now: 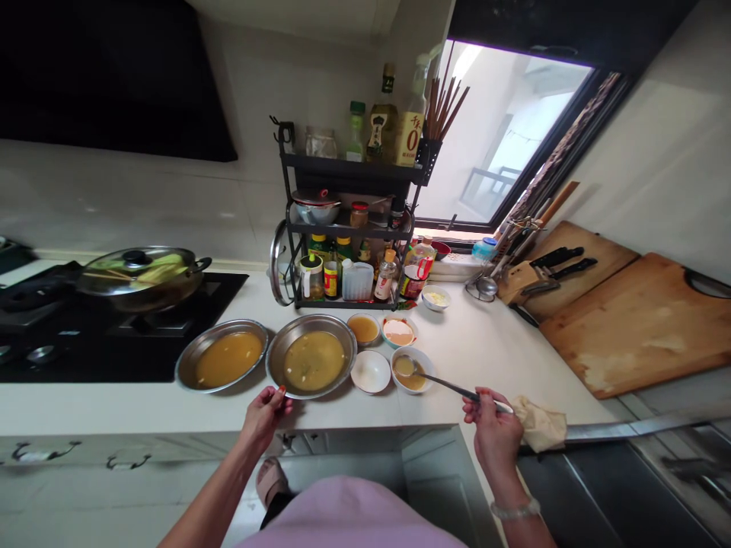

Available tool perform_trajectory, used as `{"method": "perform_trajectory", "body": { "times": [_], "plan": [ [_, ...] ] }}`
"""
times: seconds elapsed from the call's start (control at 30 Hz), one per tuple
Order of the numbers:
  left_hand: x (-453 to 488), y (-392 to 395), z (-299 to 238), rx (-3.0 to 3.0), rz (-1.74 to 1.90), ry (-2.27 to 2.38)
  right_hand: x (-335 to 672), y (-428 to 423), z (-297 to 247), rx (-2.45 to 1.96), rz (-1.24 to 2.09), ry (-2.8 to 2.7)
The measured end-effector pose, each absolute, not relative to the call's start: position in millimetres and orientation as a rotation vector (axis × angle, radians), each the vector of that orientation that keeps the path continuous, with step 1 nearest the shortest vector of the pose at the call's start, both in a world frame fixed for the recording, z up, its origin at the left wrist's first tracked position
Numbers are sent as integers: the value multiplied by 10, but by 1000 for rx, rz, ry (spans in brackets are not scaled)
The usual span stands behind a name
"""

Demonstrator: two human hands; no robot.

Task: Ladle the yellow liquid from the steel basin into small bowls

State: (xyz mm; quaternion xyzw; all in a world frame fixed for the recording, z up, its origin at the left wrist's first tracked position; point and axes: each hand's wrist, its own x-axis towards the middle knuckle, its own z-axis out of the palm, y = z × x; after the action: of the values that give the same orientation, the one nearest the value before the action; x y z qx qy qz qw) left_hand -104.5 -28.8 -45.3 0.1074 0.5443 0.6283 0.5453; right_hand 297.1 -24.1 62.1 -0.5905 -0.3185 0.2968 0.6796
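My left hand [263, 415] grips the near rim of a round metal basin [336, 374] holding yellowish liquid. My right hand [492, 423] is closed on the handle of a long metal spoon [442, 383]. The spoon's bowl rests in a small white bowl [426, 378] of brownish sauce. A second metal basin [188, 364] with orange-yellow liquid sits just left of the first. An empty white dish [371, 371] lies between the basin and the sauce bowl. Two more small bowls, one with orange sauce [364, 329] and one with pale paste [398, 332], stand behind.
A lidded wok [140, 278] sits on the black stove [68, 335] at left. A black spice rack [348, 228] with bottles stands at the back. Wooden cutting boards [640, 327] and a knife block [522, 278] are at right. A crumpled cloth [540, 425] lies near the counter edge.
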Motion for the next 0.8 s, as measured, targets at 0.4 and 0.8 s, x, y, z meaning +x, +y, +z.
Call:
{"method": "perform_trajectory", "body": {
  "times": [0.4,0.8],
  "plan": [
    [-1040,-300,-478,282,1502,1278,2572,-101,752,-1246,773,-774],
    [-1026,-294,-481,285,1508,1258,1718,61,675,-973,823,-1303]
  ]
}}
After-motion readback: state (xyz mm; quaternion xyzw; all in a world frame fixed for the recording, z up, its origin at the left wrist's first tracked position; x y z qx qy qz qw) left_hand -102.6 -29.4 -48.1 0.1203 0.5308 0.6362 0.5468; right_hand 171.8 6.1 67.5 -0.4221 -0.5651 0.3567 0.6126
